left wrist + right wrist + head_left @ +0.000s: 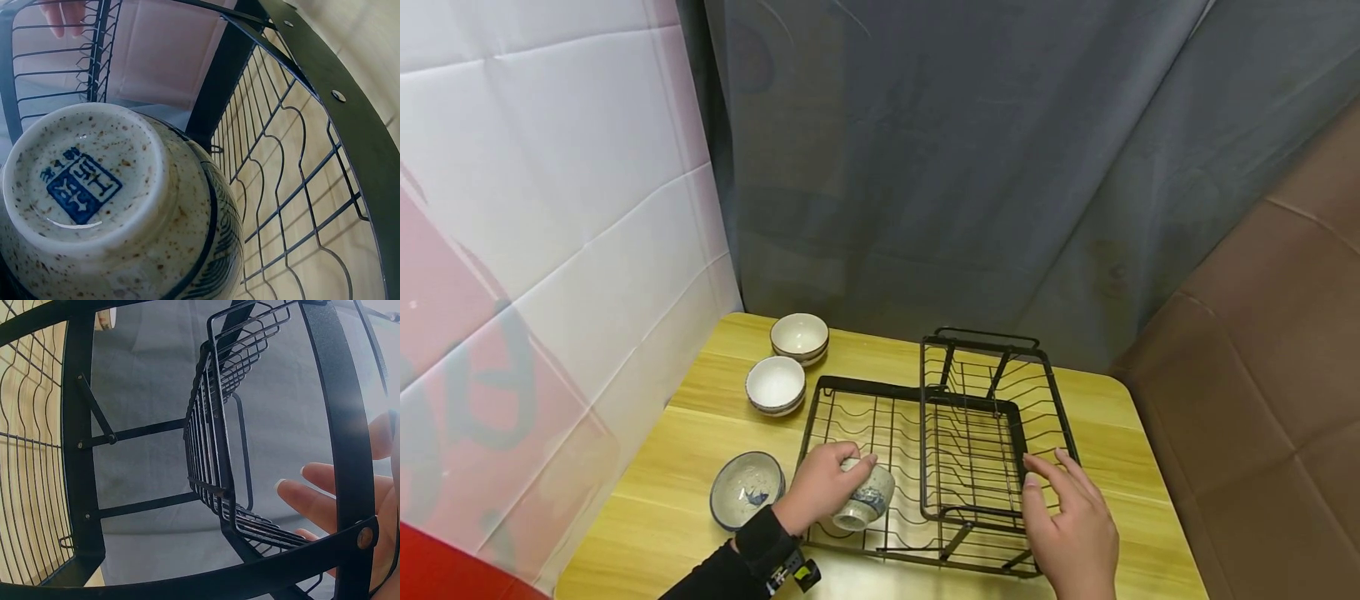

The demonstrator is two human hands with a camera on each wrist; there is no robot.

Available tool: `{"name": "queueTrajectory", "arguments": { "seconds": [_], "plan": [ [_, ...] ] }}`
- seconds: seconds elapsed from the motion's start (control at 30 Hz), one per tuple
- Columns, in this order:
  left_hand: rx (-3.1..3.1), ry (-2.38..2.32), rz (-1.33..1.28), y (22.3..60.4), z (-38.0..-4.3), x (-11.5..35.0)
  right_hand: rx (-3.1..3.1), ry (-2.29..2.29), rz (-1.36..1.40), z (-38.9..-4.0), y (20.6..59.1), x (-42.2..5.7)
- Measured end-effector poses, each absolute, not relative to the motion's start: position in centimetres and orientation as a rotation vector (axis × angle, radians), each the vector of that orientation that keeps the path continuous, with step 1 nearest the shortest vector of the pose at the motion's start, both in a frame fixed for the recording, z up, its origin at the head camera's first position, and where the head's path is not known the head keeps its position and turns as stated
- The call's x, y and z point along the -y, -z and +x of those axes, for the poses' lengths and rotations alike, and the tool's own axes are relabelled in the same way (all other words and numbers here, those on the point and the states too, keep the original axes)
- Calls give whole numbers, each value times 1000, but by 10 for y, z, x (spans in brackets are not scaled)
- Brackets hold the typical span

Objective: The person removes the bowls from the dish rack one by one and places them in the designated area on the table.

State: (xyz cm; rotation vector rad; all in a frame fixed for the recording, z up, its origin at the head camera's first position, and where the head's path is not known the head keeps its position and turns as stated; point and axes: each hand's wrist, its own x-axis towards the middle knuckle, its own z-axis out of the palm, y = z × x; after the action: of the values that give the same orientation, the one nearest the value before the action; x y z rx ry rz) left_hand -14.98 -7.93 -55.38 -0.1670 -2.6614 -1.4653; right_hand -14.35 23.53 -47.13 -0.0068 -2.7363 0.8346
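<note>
My left hand (829, 483) grips a speckled ceramic bowl (868, 500) with a blue pattern. The bowl is tipped on its side over the lower tier of a black two-tier dish rack (827, 382), its foot turned toward me. From the left wrist, the bowl's base (81, 175) fills the lower left and shows a blue stamped mark; the fingers are out of sight there. At the right side of the rack's upper basket (1060, 408) is my right hand (1071, 525), fingers loosely extended and fingertips right by the frame. In the right wrist view, its fingers (309, 500) appear behind a black bar.
Left of the rack, a blue-rimmed speckled bowl (730, 492) with a fish-like motif stands near my left wrist. Farther back are two small stacks of white bowls, one nearer (775, 383) and one behind (800, 335). A grey curtain (910, 167) hangs beyond the wooden table (670, 475).
</note>
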Motion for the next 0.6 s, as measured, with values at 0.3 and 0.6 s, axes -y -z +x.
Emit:
{"name": "queueTrajectory", "arguments": {
  "seconds": [0.3,0.6],
  "plan": [
    [2653,1415,-106,555,-148,85,2738,-843,-11,-144,473,-236],
    [2609,1321,-78,556,-143,94,2756,-840,-23,-143,470,-235]
  ]
}}
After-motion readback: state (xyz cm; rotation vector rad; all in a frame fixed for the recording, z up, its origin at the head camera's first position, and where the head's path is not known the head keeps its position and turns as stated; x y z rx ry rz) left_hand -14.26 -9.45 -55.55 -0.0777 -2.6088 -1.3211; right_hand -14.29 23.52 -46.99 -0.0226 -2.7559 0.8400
